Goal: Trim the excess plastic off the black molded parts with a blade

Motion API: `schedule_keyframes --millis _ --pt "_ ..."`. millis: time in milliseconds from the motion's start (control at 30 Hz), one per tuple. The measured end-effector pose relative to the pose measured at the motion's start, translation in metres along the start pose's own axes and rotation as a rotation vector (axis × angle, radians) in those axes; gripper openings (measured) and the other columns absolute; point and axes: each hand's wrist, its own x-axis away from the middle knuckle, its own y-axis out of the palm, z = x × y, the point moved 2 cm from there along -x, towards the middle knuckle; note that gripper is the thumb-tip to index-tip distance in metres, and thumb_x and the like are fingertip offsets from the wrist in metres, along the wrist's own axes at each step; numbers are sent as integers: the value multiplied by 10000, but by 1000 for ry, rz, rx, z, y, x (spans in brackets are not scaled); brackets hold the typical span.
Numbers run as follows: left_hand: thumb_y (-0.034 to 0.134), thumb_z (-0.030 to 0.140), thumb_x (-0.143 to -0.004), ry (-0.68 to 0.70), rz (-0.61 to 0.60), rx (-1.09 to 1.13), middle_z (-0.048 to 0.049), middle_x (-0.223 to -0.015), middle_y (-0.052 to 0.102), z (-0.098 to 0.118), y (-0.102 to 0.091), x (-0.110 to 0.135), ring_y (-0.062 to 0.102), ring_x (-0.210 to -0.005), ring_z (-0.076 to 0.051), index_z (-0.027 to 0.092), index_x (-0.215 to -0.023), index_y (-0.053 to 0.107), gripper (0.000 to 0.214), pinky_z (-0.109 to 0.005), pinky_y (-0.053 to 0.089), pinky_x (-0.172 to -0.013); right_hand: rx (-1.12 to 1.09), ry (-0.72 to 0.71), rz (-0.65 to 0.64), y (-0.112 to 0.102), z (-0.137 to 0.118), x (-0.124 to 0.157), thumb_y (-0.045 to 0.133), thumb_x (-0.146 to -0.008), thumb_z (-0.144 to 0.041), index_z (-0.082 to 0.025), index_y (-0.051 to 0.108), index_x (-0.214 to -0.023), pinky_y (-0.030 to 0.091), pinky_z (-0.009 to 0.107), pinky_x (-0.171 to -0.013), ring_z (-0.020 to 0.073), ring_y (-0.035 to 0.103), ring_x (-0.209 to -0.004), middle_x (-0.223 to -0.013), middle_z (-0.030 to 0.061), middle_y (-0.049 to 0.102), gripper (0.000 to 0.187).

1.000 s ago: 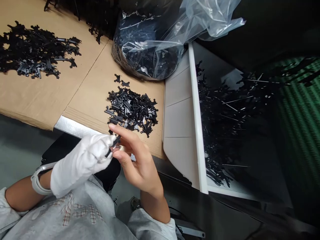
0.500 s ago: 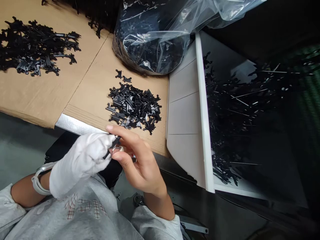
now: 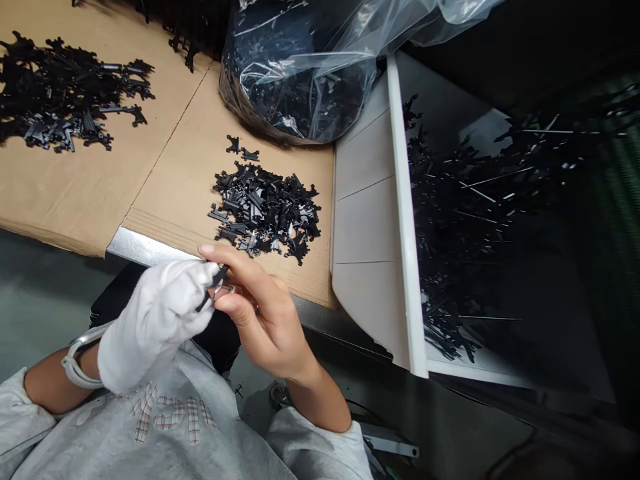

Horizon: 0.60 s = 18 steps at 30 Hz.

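Note:
My left hand (image 3: 157, 320), in a white glove, is closed round a small black plastic part (image 3: 216, 279), above the lap just off the table's front edge. My bare right hand (image 3: 265, 320) meets it from the right. Its index finger reaches over the part's top, and its thumb presses near the lower side. Between thumb and fingers shows a thin, shiny metal piece (image 3: 223, 289), too small to name for sure. Most of the black part is hidden by the glove. Beyond the hands lies a pile of similar black plastic parts (image 3: 265, 207), with two loose ones beside it.
A second pile of black parts (image 3: 65, 93) lies at the left on the cardboard-covered table (image 3: 165, 193). Behind stands a clear plastic bag (image 3: 300, 93) full of dark pieces. To the right, a white-walled bin (image 3: 367, 220) holds many black parts with thin metal rods.
Both hands, still together on the black part, have shifted slightly left and up in the picture. The view has moved a little too. The grip looks much the same.

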Motion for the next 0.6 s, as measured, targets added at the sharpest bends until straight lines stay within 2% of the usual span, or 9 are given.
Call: schedule_keyframes --millis 100,200,367,500,600 --pt "424 43 -918 51 10 -80 62 -656 656 4 -8 -8 649 -538 -98 260 -868 451 224 -163 520 -552 -35 -75 -2 0 1 -2 500 -1111 -386 -303 572 -1438 637 265 -734 150 767 -795 -976 -22 805 346" --pt "426 60 -940 62 26 -117 65 -657 654 3 -7 -8 657 -548 -96 260 -868 444 213 -161 519 -561 -29 -113 38 1 3 -2 558 -1091 -319 -278 573 -1437 638 245 -769 146 783 -841 -1013 -12 812 348" --pt "442 67 -933 6 62 -105 87 -643 617 3 -1 -5 622 -525 -83 254 -857 442 202 -154 502 -553 56 -163 100 4 4 0 480 -1124 -337 -250 563 -1452 636 262 -757 159 795 -868 -998 11 823 348" --pt "447 32 -896 -37 57 -54 98 -634 597 7 1 -8 595 -516 -79 249 -842 452 223 -157 491 -549 59 -158 71 1 6 2 467 -1127 -333 -269 553 -1468 620 259 -716 147 755 -791 -978 8 796 358" --pt "451 5 -878 -34 87 7 100 -621 579 8 -2 -11 572 -504 -79 248 -818 451 250 -165 478 -535 17 -150 75 -1 9 6 473 -1122 -329 -305 462 -1534 613 273 -725 147 697 -769 -932 -3 721 413"
